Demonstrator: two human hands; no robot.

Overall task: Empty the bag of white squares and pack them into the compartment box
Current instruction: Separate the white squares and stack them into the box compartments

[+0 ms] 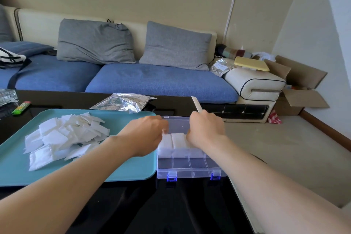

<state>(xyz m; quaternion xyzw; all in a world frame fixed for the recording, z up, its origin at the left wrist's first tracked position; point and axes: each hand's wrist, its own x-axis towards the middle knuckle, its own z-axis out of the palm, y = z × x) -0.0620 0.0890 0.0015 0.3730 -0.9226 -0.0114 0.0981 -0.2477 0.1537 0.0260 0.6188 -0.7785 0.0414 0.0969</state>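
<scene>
A clear plastic compartment box (190, 167) with blue latches stands open on the dark table, right of a teal tray (121, 169). White squares (178, 139) fill its middle row; the near row holds nothing. Both hands hover over that middle row. My left hand (146, 135) and my right hand (206, 129) have curled fingers at the squares, fingertips hidden, so the grip is unclear. A loose pile of white squares (64, 137) lies on the tray. The emptied silver foil bag (123, 102) lies behind the tray.
A green lighter (20, 108) and a glass object (7, 97) sit at the table's far left. The table's right edge (239, 195) runs close beside the box. A blue sofa (152, 80) stands behind the table; cardboard boxes (300, 93) stand at the right.
</scene>
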